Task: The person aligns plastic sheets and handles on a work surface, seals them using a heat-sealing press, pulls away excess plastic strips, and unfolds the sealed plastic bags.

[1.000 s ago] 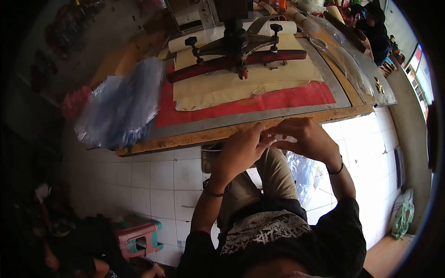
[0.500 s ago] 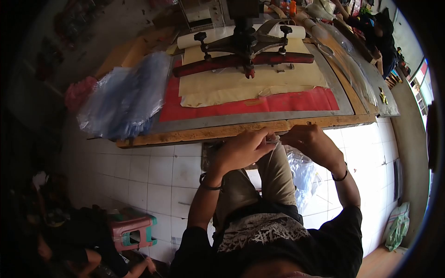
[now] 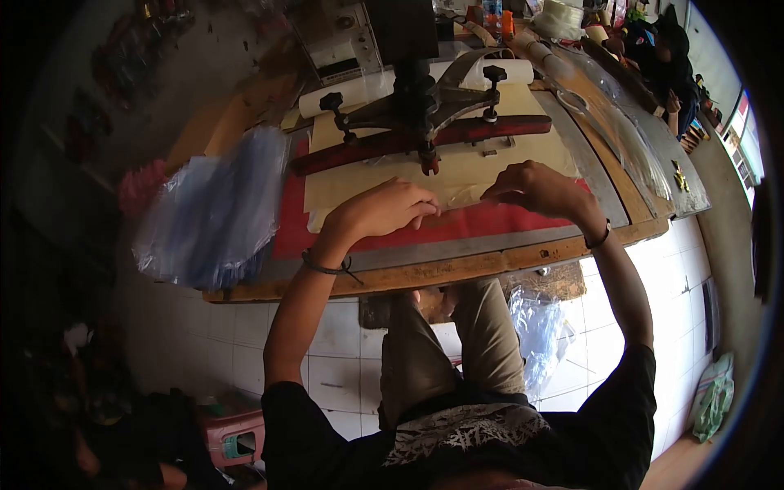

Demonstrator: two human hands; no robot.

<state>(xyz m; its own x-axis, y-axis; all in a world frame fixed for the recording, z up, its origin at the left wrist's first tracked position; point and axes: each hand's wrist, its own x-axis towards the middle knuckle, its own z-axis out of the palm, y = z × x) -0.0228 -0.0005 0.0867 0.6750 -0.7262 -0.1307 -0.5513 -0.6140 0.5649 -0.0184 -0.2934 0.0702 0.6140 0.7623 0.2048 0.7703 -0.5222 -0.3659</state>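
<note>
My left hand (image 3: 388, 210) hovers over the front of the red sheet (image 3: 376, 237), its fingers curled together. My right hand (image 3: 535, 192) is level with it to the right, fingers bent and thumb tucked under. Anything pinched in either hand is too small or too clear to make out. Between the two hands a bit of clear plastic film (image 3: 465, 196) shows at the edge of the cream sheet (image 3: 371, 175). Just beyond stands a press with a red bar (image 3: 351, 153) and black knobs, raised above the cream sheet.
A bundle of clear bluish plastic (image 3: 208, 212) lies at the table's left. The wooden table edge (image 3: 441, 269) runs before my knees. More plastic (image 3: 535, 335) lies on the tiled floor. A stool (image 3: 237, 437) is at lower left; other people are at lower left and upper right.
Both hands have risen from below the table edge, forward over the red sheet, and moved apart. The view has shifted, so the table sits lower in it.
</note>
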